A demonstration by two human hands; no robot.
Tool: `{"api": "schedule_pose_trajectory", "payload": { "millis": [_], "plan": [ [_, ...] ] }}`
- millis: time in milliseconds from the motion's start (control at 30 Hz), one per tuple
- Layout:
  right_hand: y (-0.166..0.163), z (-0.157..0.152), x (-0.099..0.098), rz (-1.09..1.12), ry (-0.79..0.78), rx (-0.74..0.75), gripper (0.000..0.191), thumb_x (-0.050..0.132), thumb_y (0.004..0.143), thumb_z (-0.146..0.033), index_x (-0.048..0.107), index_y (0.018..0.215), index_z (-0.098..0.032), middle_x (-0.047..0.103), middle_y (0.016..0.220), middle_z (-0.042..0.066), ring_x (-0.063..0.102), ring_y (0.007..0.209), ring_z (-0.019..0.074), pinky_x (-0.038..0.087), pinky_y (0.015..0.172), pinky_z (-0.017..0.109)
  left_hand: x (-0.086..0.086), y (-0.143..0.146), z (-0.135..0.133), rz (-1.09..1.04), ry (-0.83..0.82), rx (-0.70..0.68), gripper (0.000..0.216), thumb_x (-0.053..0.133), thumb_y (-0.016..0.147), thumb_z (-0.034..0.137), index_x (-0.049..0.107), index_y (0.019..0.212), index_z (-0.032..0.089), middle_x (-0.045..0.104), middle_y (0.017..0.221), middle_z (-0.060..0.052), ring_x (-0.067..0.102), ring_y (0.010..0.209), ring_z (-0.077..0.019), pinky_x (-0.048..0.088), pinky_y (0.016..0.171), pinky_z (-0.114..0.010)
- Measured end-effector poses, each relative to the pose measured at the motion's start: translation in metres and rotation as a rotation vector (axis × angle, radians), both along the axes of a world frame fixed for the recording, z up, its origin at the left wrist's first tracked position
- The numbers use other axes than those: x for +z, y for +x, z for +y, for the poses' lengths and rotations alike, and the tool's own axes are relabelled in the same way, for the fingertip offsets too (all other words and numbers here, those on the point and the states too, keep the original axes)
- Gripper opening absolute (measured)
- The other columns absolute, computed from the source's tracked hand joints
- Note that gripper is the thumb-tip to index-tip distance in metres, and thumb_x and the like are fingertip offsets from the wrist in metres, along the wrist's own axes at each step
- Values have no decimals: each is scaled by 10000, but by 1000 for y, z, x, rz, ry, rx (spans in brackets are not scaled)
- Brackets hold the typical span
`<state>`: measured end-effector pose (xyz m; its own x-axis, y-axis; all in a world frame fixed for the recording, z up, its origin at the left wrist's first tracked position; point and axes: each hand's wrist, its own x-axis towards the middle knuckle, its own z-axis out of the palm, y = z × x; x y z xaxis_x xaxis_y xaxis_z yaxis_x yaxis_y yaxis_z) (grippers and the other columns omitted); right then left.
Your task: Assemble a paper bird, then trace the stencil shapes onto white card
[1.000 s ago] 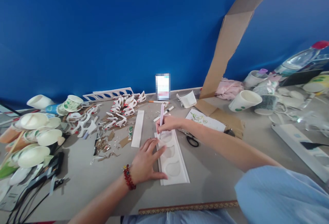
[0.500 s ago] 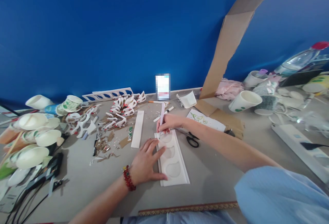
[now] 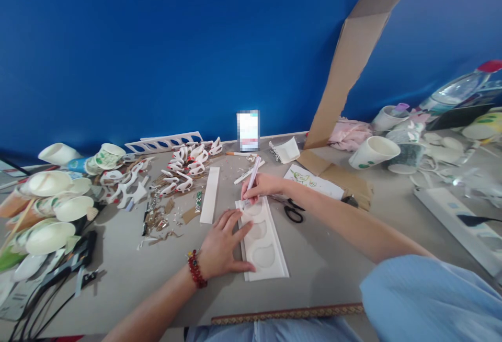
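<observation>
A white strip with several rounded cut-out shapes (image 3: 270, 237) lies in front of me, over another white piece. My left hand (image 3: 225, 248) rests on its left side with fingers spread, thumb near the lowest shape. A red bead bracelet (image 3: 196, 269) circles that wrist. In my right hand (image 3: 254, 187) a pale lilac pen (image 3: 254, 172) is pinched, its tip down at the top shape of the strip; the fingers partly hide the tip. Black-handled scissors (image 3: 293, 214) lie just right of the strip, partly under my right forearm. A plain white strip (image 3: 210, 195) lies to the left.
Several small white bird-like cut-outs (image 3: 192, 161) and scraps (image 3: 160, 219) lie at the left. Paper cups (image 3: 50, 237) are stacked at far left. A drawing (image 3: 314, 182), cardboard (image 3: 353, 185), a tilted cup (image 3: 374, 152) and a power strip (image 3: 463, 227) are at right. A phone (image 3: 248, 130) leans on the wall.
The pen has tilted more to the right, and my right hand has shifted slightly right along the top shape. My left hand stays on the strip.
</observation>
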<state>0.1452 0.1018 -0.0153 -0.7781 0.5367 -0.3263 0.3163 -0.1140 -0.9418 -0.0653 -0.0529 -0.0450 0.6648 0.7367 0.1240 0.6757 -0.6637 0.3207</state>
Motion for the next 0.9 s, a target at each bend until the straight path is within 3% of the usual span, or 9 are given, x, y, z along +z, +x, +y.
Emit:
{"api": "schedule_pose_trajectory", "payload": {
  "millis": [900],
  "plan": [
    [10, -18, -4, 8, 107, -113, 266, 749, 730, -401, 759, 849, -164, 720, 659, 17, 632, 626, 139, 506, 616, 226, 1, 0, 0, 4, -20, 3, 962, 534, 650, 853, 485, 1391, 240, 438, 1371, -175, 382, 1296, -392, 355, 1062, -588]
  ]
}}
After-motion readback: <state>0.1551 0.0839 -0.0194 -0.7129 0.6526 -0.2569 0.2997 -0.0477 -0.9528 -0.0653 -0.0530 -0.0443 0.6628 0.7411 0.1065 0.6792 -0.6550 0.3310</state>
